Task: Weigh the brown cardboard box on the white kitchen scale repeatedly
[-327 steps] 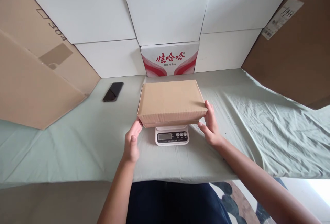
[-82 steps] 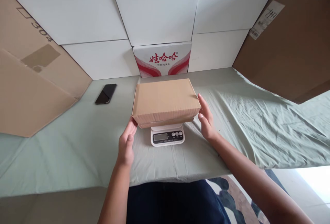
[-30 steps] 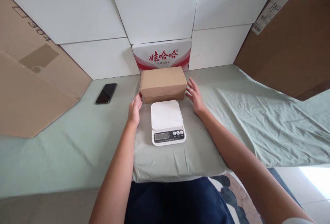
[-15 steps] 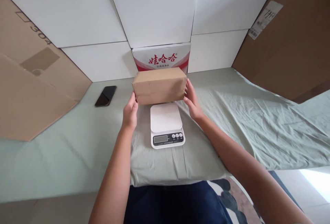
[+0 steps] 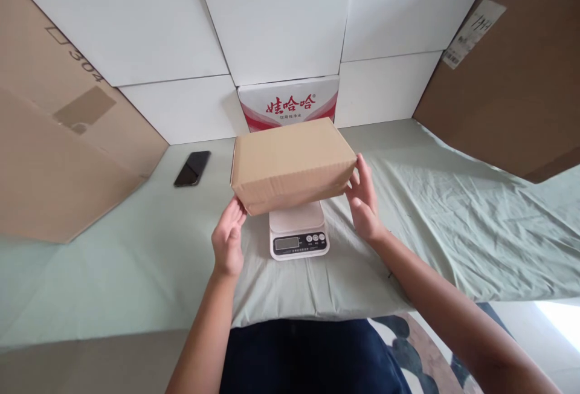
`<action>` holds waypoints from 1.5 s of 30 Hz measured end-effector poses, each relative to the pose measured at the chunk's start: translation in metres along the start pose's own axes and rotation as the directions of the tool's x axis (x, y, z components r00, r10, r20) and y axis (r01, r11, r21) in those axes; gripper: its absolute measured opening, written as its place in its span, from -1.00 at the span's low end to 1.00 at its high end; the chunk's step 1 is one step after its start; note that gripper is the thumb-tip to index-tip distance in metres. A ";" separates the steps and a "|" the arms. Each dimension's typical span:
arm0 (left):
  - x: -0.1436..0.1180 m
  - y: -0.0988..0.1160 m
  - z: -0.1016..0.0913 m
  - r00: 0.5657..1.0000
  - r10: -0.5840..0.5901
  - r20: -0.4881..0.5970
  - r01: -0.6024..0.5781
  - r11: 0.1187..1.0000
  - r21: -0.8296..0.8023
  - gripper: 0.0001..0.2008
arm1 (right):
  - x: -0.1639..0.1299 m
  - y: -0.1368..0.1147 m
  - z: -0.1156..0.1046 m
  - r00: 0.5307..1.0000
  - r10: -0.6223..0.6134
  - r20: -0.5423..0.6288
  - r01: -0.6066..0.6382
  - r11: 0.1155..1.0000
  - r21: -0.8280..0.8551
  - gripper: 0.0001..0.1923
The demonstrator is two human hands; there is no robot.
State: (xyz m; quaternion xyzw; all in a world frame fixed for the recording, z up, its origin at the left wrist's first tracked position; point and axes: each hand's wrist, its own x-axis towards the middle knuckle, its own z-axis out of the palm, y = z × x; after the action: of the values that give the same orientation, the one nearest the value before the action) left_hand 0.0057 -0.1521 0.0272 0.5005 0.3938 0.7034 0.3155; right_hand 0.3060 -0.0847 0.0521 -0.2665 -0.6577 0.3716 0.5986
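A: Start at the hands. What have they got?

B: The left hand (image 5: 228,238) sits just left of centre, fingers spread and flat under the near left corner of the cardboard box (image 5: 292,161). The right hand (image 5: 364,200), right of centre, is open too, its palm pressed against the box's right end. Neither is curled round anything; the box is pinched between two flat palms.

A: And the box itself?

B: Mid-frame, tilted a little, above the white kitchen scale (image 5: 298,231). Whether its underside touches the platform I cannot tell, since the box hides most of it.

A: How would it handle?

B: Plain corrugated board, closed, with stiff walls and matt faces, so it should not slip. It looks light, judging by the loose support, though nothing shows what is inside. The short ends or the bottom corners seem the best places to hold it; squeezing the broad top might dent it.

A: What can't you make out?

B: The scale's display is too small to read, and its buttons are only dots. The desk (image 5: 453,213) lies under a wrinkled green sheet. A dark phone (image 5: 193,168) lies at centre left. The red-and-white carton (image 5: 289,103) behind is partly blocked, and the large cardboard sheets (image 5: 58,146) at both edges are cut off.
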 end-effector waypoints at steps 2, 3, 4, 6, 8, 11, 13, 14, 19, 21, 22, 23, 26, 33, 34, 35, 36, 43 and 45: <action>-0.018 0.002 -0.005 1.000 -0.014 -0.012 0.014 1.000 -0.009 -0.31 | -0.021 -0.005 -0.001 1.000 0.012 0.017 -0.012 1.000 0.008 -0.15; -0.026 0.003 -0.007 0.999 -0.026 -0.019 0.026 1.000 -0.014 -0.31 | -0.029 -0.006 -0.001 1.000 0.019 0.023 -0.019 1.000 0.008 -0.15; -0.032 0.004 -0.009 0.999 -0.040 -0.027 0.039 0.999 -0.020 -0.31 | -0.037 -0.007 -0.002 0.999 0.025 0.028 -0.025 1.000 0.006 -0.16; -0.040 0.005 -0.011 0.997 -0.067 -0.043 0.066 0.997 -0.028 -0.32 | -0.046 -0.007 -0.001 0.999 0.037 0.031 -0.037 0.999 0.005 -0.17; -0.043 0.006 -0.012 0.995 -0.088 -0.053 0.086 0.996 -0.029 -0.33 | -0.049 -0.006 -0.001 0.998 0.049 0.032 -0.050 0.999 0.008 -0.20; -0.041 0.005 -0.013 0.993 -0.107 -0.057 0.106 0.994 -0.022 -0.34 | -0.048 -0.004 0.000 0.998 0.054 0.030 -0.055 0.998 0.023 -0.25; -0.039 0.004 -0.013 0.992 -0.112 -0.056 0.111 0.994 -0.022 -0.37 | -0.048 -0.004 0.001 0.999 0.047 0.024 -0.048 0.998 0.038 -0.27; -0.039 0.003 -0.013 0.992 -0.114 -0.053 0.113 0.993 -0.023 -0.38 | -0.048 -0.004 0.002 0.999 0.045 0.021 -0.046 0.998 0.045 -0.28; -0.039 0.002 -0.014 0.990 -0.143 -0.016 0.142 0.990 -0.016 -0.39 | -0.048 -0.008 0.003 0.999 0.045 -0.007 -0.045 0.997 0.069 -0.34; -0.040 0.001 -0.015 0.989 -0.150 -0.016 0.149 0.989 -0.010 -0.39 | -0.047 -0.009 0.003 0.999 0.042 -0.017 -0.041 0.997 0.066 -0.37; -0.040 0.002 -0.014 0.988 -0.154 -0.020 0.154 0.988 -0.006 -0.39 | -0.047 -0.009 0.003 0.999 0.041 -0.021 -0.039 0.997 0.061 -0.38; -0.040 0.002 -0.014 0.987 -0.158 -0.025 0.158 0.987 -0.002 -0.38 | -0.047 -0.008 0.003 0.999 0.039 -0.025 -0.038 0.998 0.055 -0.38; -0.040 0.003 -0.013 0.985 -0.167 -0.035 0.168 0.986 0.014 -0.33 | -0.047 -0.006 0.003 0.999 0.019 -0.046 -0.018 1.000 0.024 -0.38; -0.039 0.004 -0.012 0.991 -0.131 -0.018 0.132 0.990 0.048 -0.29 | -0.047 -0.007 0.003 0.999 0.024 -0.041 -0.025 1.000 -0.010 -0.27; -0.038 0.004 -0.012 0.990 -0.140 -0.012 0.141 0.989 0.054 -0.27 | -0.047 -0.007 0.003 0.999 0.047 -0.026 -0.047 0.999 -0.011 -0.26; -0.038 0.004 -0.011 0.988 -0.154 0.000 0.154 0.986 0.060 -0.25 | -0.048 -0.007 0.003 0.997 0.070 -0.013 -0.070 0.997 -0.013 -0.26; -0.039 0.005 -0.010 0.986 -0.168 0.018 0.167 0.984 0.066 -0.23 | -0.049 -0.007 0.003 0.996 0.090 -0.006 -0.090 0.996 -0.018 -0.25; -0.022 0.015 -0.005 0.988 -0.138 0.071 0.133 0.989 0.061 -0.25 | -0.038 -0.011 0.003 0.995 0.095 -0.002 -0.095 0.994 -0.044 -0.21; 0.001 0.017 0.001 0.990 -0.115 0.082 0.111 0.992 0.062 -0.23 | -0.018 -0.014 0.003 0.998 0.061 -0.016 -0.061 0.997 -0.051 -0.21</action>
State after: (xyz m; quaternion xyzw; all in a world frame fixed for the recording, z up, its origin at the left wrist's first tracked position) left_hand 0.0056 -0.1596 0.0425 0.5158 0.4275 0.6509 0.3571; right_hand 0.3066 -0.1077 0.0530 -0.3044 -0.6543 0.3709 0.5846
